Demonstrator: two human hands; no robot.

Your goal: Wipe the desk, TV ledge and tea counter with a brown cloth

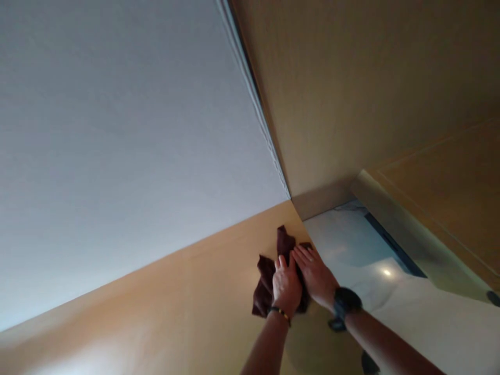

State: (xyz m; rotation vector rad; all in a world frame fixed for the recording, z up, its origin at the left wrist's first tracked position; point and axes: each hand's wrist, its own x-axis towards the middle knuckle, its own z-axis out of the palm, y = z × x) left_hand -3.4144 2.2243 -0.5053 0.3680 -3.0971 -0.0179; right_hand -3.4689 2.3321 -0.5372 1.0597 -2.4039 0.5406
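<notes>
cloth: a dark maroon cloth (269, 284) lies bunched against the tan wood panel (175, 297), close to the panel's far right corner, where it meets the white ceiling (117, 130) and a pale glossy surface (351, 245).
left hand: the left hand (286, 286) is pressed flat on the middle of the cloth, fingers together and pointing up toward the corner; a thin beaded bracelet (280, 312) sits on the wrist.
right hand: the right hand (315, 274) lies just beside it, fingers stretched out side by side, fingertips on the cloth's right edge, heel of the hand off it; a black watch (346, 302) is on that wrist.
key relation: the cloth's long axis runs from low left up toward the corner, roughly in line with the left fingers. most of the fabric spills left and above the left hand, so the left hand is the one squarely over it.
hidden: the part of the cloth under both palms is covered, so i cannot tell whether any fold is pinched.
hard to read: the glossy surface shows a small spot of reflected light and a dark strip; what it belongs to is unclear. the forearms are cut off by the bottom edge.
</notes>
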